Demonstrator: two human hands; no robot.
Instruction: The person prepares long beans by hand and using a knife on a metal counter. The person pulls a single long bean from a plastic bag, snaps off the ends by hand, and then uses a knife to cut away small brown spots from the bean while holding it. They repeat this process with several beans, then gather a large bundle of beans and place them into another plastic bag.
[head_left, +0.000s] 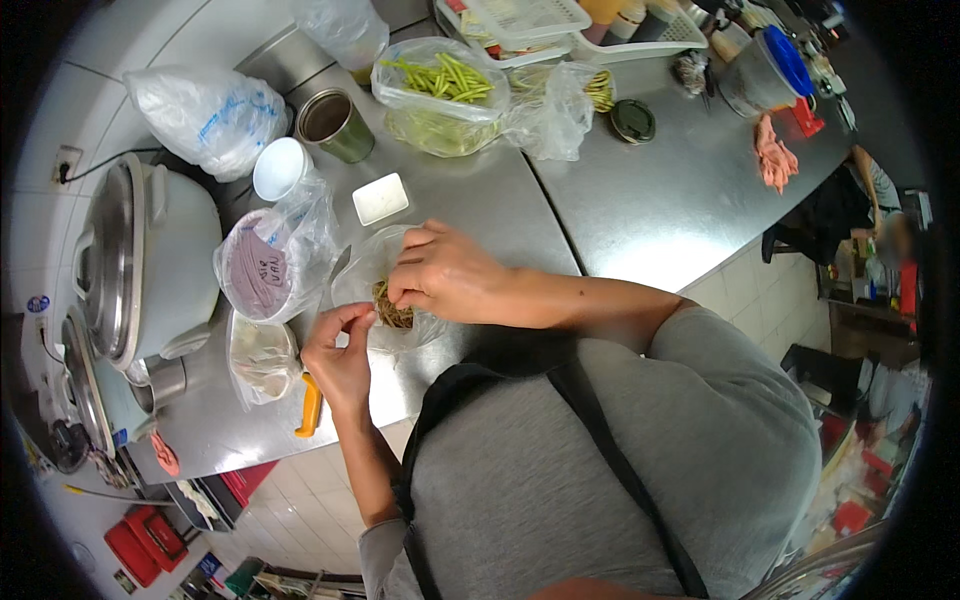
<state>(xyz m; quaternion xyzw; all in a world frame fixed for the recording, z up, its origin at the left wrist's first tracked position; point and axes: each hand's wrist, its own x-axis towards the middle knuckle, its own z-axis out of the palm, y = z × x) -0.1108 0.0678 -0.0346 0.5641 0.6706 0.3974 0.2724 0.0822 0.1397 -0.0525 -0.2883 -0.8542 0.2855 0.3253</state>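
Note:
My left hand (339, 354) has its thumb and index fingertips pinched together beside a clear plastic bag (352, 289). Whatever may be between those tips is too small to make out. Over the bag's opening, my right hand (442, 271) has its fingers curled down; its fingertips are partly hidden. Below them in the bag shows a clump of brown and green plant bits (395, 313). Just beside my left wrist lies a knife with an orange-yellow handle (308, 406), its blade mostly hidden by the hand. A small white dish (380, 199) sits beyond the bag.
Green beans (450, 79) fill a bagged container at the back. A metal cup (337, 127), white bowl (281, 169), lined tub (259, 270) and bagged container (262, 356) stand nearby. Large lidded cookers (176, 251) line the left wall. A dark lid (632, 121) lies right on the steel table.

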